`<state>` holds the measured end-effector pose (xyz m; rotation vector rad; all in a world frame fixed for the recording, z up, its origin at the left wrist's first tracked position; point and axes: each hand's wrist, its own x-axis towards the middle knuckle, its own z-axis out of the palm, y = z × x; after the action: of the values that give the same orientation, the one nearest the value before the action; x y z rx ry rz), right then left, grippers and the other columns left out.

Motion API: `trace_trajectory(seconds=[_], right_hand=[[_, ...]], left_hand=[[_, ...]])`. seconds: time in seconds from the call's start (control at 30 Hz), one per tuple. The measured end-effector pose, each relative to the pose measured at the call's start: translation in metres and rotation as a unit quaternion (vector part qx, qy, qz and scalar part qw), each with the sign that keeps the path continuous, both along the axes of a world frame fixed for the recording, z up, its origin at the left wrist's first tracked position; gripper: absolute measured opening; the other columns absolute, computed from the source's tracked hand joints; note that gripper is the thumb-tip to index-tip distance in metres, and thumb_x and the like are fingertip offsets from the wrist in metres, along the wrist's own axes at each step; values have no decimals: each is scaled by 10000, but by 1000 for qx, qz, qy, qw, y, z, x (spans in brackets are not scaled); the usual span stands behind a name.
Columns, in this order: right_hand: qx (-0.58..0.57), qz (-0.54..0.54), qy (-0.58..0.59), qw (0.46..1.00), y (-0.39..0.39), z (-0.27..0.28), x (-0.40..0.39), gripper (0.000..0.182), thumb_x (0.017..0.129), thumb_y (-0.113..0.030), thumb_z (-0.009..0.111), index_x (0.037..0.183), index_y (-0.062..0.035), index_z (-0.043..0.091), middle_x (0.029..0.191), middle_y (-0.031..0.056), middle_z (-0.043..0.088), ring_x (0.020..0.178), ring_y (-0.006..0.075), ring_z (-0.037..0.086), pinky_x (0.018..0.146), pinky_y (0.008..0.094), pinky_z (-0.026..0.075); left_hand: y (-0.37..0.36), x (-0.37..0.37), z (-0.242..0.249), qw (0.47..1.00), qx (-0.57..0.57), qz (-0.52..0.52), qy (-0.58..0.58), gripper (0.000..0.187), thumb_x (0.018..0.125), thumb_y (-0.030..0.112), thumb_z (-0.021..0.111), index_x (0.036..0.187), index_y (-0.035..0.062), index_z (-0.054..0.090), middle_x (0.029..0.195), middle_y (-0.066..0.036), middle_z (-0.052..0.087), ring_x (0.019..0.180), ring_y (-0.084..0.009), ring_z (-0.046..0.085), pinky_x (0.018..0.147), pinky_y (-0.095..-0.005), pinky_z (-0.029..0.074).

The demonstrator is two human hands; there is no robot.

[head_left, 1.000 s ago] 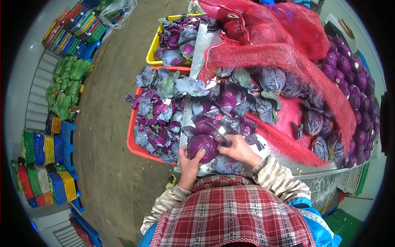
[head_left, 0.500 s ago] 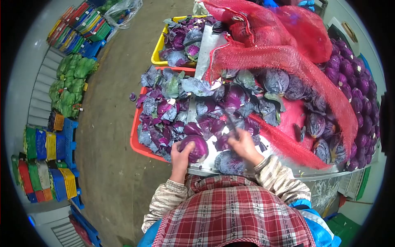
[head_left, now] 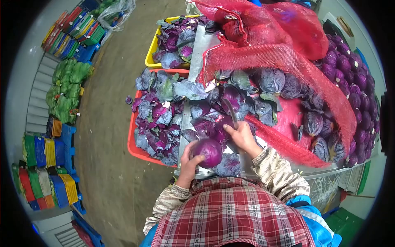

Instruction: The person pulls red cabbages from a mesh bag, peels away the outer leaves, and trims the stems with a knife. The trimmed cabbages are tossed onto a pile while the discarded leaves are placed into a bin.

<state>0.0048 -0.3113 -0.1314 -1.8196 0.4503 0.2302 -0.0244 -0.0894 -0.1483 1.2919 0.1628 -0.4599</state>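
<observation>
Two hands of ours are over the near edge of the metal table (head_left: 201,46). With our left hand (head_left: 189,162) we hold a peeled purple cabbage (head_left: 207,152); the thumb presses on its near side, and the other fingers curve around its left side, partly hidden. Whether the cabbage also touches the table, we cannot tell. Our right hand (head_left: 242,136) is closed around the handle of a knife (head_left: 231,111), with the fingers bent together and the thumb lying along it. The blade points away from us, leaning to the left, and is apart from the cabbage.

Just beside the cabbage, on its right, we see a grey-blue outer leaf (head_left: 228,165). Beyond it are loose purple leaves (head_left: 201,126). To our left, a red crate (head_left: 131,140) and, farther away, a yellow crate (head_left: 149,55) are heaped with leaves. Across the table stretches a red net (head_left: 263,55), near darker cabbages (head_left: 271,80); at the far right, many purple cabbages (head_left: 358,99) are piled.
</observation>
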Motion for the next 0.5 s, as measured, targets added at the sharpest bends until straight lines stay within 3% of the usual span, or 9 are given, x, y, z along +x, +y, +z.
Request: trace_trajectory(seconds=[0.03, 0.1, 0.17, 0.23, 0.27, 0.33, 0.37, 0.43, 0.5], right_hand=[[-3, 9, 23, 1000, -1, -1, -3, 196, 868, -184, 649, 827, 5, 678, 632, 28, 617, 574, 95, 533, 562, 301, 449], [91, -14, 36, 995, 9, 29, -6, 205, 869, -191, 649, 812, 5, 664, 618, -3, 587, 555, 85, 499, 541, 294, 428], [129, -1, 12, 992, 18, 22, -8, 221, 874, -211, 649, 786, -8, 652, 595, -25, 551, 523, 59, 438, 489, 271, 371], [118, -26, -1, 993, 14, 10, -6, 230, 879, -216, 650, 753, -24, 635, 582, -29, 540, 512, 50, 443, 471, 260, 363], [126, -58, 5, 990, 8, 20, -7, 232, 881, -219, 649, 743, -34, 625, 571, -32, 533, 493, 50, 446, 452, 257, 360], [138, -123, -22, 983, -7, 27, -11, 238, 889, -223, 647, 723, -58, 602, 534, -30, 515, 421, 62, 449, 387, 246, 342], [123, -135, -45, 982, -21, 18, -14, 227, 892, -218, 643, 738, -56, 601, 509, -23, 514, 383, 71, 442, 353, 251, 330], [102, -201, -26, 974, -45, 22, -15, 248, 893, -206, 636, 714, -42, 579, 507, -4, 516, 399, 96, 471, 380, 247, 368], [-105, -205, -219, 948, -57, 27, -9, 170, 860, -171, 670, 850, -10, 618, 620, 22, 572, 483, 92, 481, 435, 256, 375]], left_hand=[[2, 1, 3, 1000, 0, 0, 3, 654, 726, 228, 723, 1268, -13, 447, 1201, -158, 516, 1102, -248, 534, 927, -353, 454], [3, 5, 19, 909, 366, -27, -198, 605, 768, 261, 668, 1264, -16, 459, 1211, -190, 507, 1093, -306, 540, 911, -375, 457], [-4, 7, 27, 871, 389, -115, -279, 674, 725, 306, 759, 1238, -22, 469, 1162, -206, 511, 1034, -348, 555, 892, -407, 457], [-5, 8, 24, 872, 425, -95, -225, 659, 716, 296, 795, 1190, -25, 469, 1126, -182, 531, 972, -295, 592, 834, -372, 488], [-3, 8, 18, 871, 426, -93, -226, 659, 716, 296, 795, 1190, -25, 469, 1126, -182, 531, 972, -295, 592, 834, -372, 488], [5, 6, 3, 979, 196, 58, -12, 604, 751, 260, 782, 1162, -18, 438, 1081, -161, 551, 919, -232, 614, 738, -328, 546], [6, 8, 4, 978, 197, 61, -11, 604, 751, 260, 782, 1162, -18, 438, 1081, -161, 551, 919, -232, 614, 738, -328, 546], [3, 13, 10, 979, 52, 159, 121, 528, 848, 244, 693, 1166, -38, 380, 1008, -163, 570, 818, -243, 649, 566, -333, 606], [1, 14, 16, 977, 27, 150, 146, 500, 872, 267, 659, 1161, -42, 391, 1015, -177, 574, 791, -255, 659, 552, -346, 604]])
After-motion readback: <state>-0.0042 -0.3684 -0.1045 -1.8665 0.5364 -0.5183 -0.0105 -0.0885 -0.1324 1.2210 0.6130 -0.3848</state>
